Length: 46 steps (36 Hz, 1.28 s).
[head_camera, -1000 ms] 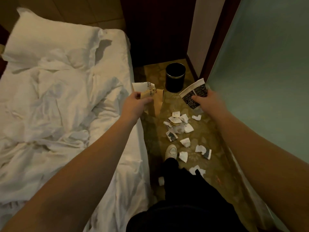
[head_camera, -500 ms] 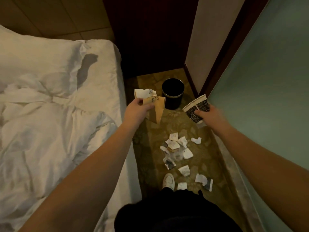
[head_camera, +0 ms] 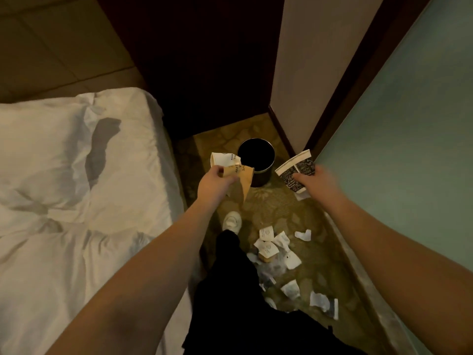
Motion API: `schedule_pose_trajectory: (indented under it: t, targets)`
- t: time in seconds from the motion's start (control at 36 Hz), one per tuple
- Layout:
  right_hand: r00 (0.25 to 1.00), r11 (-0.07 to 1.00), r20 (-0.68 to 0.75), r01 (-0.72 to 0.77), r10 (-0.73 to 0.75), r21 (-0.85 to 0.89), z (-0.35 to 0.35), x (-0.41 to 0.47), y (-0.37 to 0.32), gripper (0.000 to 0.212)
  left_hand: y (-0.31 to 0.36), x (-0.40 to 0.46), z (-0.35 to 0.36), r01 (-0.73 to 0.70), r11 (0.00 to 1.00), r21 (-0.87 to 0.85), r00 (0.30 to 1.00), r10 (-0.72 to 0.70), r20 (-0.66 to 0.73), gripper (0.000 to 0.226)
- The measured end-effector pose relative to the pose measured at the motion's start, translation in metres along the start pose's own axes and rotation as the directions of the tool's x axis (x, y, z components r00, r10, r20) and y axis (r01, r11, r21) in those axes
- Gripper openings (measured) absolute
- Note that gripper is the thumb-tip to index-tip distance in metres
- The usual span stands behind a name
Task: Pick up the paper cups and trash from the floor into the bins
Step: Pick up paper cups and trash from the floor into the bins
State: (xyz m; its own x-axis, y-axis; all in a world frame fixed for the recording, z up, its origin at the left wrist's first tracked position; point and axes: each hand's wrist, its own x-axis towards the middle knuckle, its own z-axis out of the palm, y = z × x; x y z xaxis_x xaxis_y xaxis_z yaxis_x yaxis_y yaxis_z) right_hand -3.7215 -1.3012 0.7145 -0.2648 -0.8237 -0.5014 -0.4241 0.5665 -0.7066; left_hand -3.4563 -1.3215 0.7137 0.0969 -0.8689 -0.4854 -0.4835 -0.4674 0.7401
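My left hand (head_camera: 215,184) grips two paper cups together, a white one (head_camera: 223,159) and a brown one (head_camera: 242,184), just left of the black bin (head_camera: 257,162) on the patterned floor. My right hand (head_camera: 313,181) holds a black-and-white printed paper cup (head_camera: 294,172) to the right of the bin, roughly level with its rim. Several torn white paper scraps (head_camera: 268,248) lie scattered on the floor behind my hands, near my leg.
A bed with white sheets (head_camera: 76,201) fills the left side. A green wall (head_camera: 409,149) runs along the right, with a dark wooden panel (head_camera: 204,60) and a pale wall (head_camera: 314,73) beyond the bin. My white shoe (head_camera: 232,220) stands on the narrow strip of floor.
I have stepped forward toward the bin. Both hands, still holding their cups, now flank it, and the scraps have slipped back beside my leg.
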Motion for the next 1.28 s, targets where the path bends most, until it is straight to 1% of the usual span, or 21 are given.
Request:
schedule_pose_trajectory:
  t: [0.08, 0.19, 0.31, 0.39, 0.47, 0.56, 0.64, 0.72, 0.86, 0.92, 1.03, 1.14, 1.22, 1.28]
  targets:
    - [0.998, 0.998, -0.016, -0.059, 0.059, 0.004, 0.017, 0.043, -0.01, 0.039, 0.006, 0.06, 0.005, 0.024, 0.997, 0.07, 0.998, -0.028, 0.055, 0.057]
    - [0.991, 0.99, -0.035, -0.13, 0.132, 0.051, 0.042, 0.102, -0.025, 0.037, 0.012, 0.145, 0.014, 0.04, 0.988, 0.148, 0.989, -0.061, 0.138, 0.055]
    - [0.975, 0.975, -0.038, -0.217, 0.219, 0.045, 0.068, 0.164, -0.034, 0.034, 0.012, 0.226, 0.023, 0.07, 0.967, 0.247, 0.969, -0.125, 0.215, 0.056]
    - [0.952, 0.952, -0.037, -0.3, 0.303, 0.056, 0.088, 0.215, -0.03, 0.036, 0.009, 0.282, 0.032, 0.076, 0.939, 0.334, 0.944, -0.176, 0.28, 0.057]
    - [0.94, 0.938, -0.03, -0.338, 0.341, 0.073, 0.108, 0.259, -0.03, 0.032, -0.001, 0.334, 0.046, 0.055, 0.894, 0.444, 0.929, -0.21, 0.306, 0.055]
    - [0.932, 0.931, -0.011, -0.362, 0.363, 0.053, 0.126, 0.298, -0.024, 0.024, -0.012, 0.381, 0.064, 0.029, 0.851, 0.524, 0.917, -0.232, 0.325, 0.059]
    - [0.927, 0.926, -0.003, -0.374, 0.375, 0.059, 0.145, 0.338, -0.01, 0.033, -0.024, 0.422, 0.088, -0.038, 0.818, 0.574, 0.918, -0.198, 0.344, 0.055]
    - [0.924, 0.923, -0.011, -0.381, 0.382, 0.055, 0.161, 0.374, 0.011, 0.038, -0.045, 0.456, 0.115, -0.103, 0.781, 0.615, 0.924, -0.154, 0.35, 0.048]
    - [0.92, 0.921, -0.034, -0.388, 0.39, 0.045, 0.183, 0.421, 0.046, 0.044, -0.08, 0.502, 0.155, -0.224, 0.706, 0.672, 0.902, -0.111, 0.417, 0.054]
    - [0.918, 0.918, -0.035, -0.393, 0.395, 0.055, 0.19, 0.436, 0.061, 0.045, -0.093, 0.517, 0.169, -0.261, 0.681, 0.684, 0.892, -0.1, 0.44, 0.051]
    - [0.896, 0.893, -0.039, -0.435, 0.442, 0.112, 0.205, 0.459, 0.084, 0.048, -0.107, 0.54, 0.189, -0.311, 0.629, 0.713, 0.877, -0.1, 0.471, 0.049]
    - [0.886, 0.884, -0.04, -0.456, 0.461, 0.103, 0.22, 0.476, 0.092, 0.049, -0.115, 0.557, 0.202, -0.343, 0.566, 0.749, 0.866, -0.118, 0.485, 0.049]
    - [0.89, 0.888, -0.036, -0.45, 0.455, 0.096, 0.228, 0.486, 0.095, 0.052, -0.113, 0.565, 0.208, -0.357, 0.55, 0.755, 0.869, -0.1, 0.484, 0.05]
    - [0.888, 0.886, -0.035, -0.454, 0.459, 0.096, 0.232, 0.493, 0.096, 0.054, -0.111, 0.569, 0.211, -0.354, 0.55, 0.756, 0.866, -0.113, 0.488, 0.051]
